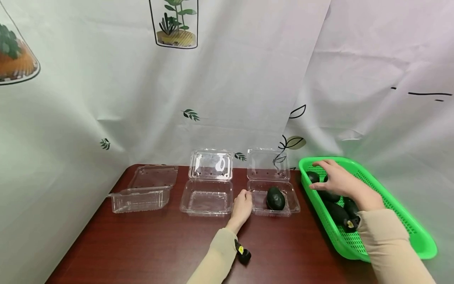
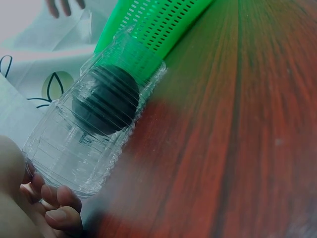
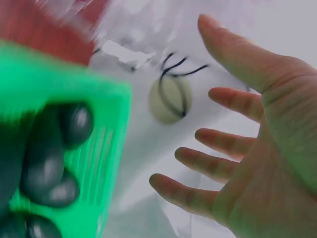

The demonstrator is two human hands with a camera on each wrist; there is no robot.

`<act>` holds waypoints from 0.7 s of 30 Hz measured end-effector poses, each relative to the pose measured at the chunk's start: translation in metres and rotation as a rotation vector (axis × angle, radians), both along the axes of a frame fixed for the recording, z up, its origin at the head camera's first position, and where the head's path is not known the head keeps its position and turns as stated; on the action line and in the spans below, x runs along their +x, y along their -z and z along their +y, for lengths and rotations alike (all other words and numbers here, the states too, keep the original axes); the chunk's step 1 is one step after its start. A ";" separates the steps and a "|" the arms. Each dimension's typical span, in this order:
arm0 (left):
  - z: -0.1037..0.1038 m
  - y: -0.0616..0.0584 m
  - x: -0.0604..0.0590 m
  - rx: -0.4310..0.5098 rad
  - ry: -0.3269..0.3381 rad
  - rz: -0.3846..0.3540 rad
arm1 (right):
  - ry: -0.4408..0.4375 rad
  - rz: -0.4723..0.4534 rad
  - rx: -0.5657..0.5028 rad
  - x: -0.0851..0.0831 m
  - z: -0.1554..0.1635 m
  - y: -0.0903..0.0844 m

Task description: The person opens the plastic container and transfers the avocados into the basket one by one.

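Note:
Near the middle of the table, my left hand (image 1: 242, 206) holds the left edge of a clear plastic clamshell container (image 1: 256, 201), its fingers (image 2: 63, 218) curled at the rim. One dark avocado (image 1: 275, 198) lies in that container's base, toward the right; its lid (image 1: 268, 163) stands raised behind. Over a green basket (image 1: 320, 221) on the right hovers my right hand (image 1: 342, 180), fingers spread and thumb apart, holding nothing. Several avocados (image 3: 43, 153) lie in the basket below it, partly hidden by the hand and forearm in the head view.
Left of my left hand stands another clear clamshell (image 1: 207, 197) with its lid up. A third clamshell (image 1: 140, 200) sits at the table's left side, turned at an angle. Behind the dark red table (image 1: 159, 244) hangs a white printed cloth (image 1: 227, 79).

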State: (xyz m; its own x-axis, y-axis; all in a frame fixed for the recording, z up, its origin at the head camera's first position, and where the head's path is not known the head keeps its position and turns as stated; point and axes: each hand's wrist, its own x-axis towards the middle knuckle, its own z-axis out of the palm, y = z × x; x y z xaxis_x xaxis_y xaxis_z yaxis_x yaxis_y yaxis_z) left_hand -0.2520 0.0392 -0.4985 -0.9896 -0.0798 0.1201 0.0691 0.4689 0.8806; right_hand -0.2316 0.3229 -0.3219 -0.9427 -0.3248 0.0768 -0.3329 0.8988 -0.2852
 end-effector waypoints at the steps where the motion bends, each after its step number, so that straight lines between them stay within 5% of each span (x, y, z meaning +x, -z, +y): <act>1: 0.000 0.000 0.000 -0.002 0.000 0.000 | -0.002 0.013 -0.017 0.000 -0.005 0.001; 13: 0.000 -0.001 -0.001 -0.001 -0.004 0.007 | 0.045 0.189 -0.252 0.000 -0.051 0.043; 21: 0.001 0.000 -0.002 -0.001 -0.004 0.003 | 0.113 0.195 -0.390 -0.004 -0.077 0.086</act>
State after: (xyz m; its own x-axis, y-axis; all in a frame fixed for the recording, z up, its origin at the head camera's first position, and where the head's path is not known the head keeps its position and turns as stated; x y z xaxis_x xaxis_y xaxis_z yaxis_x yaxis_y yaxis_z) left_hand -0.2537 0.0398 -0.4990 -0.9888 -0.0834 0.1235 0.0702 0.4703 0.8797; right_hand -0.2361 0.2462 -0.4079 -0.9261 -0.1323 0.3533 -0.3205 0.7701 -0.5516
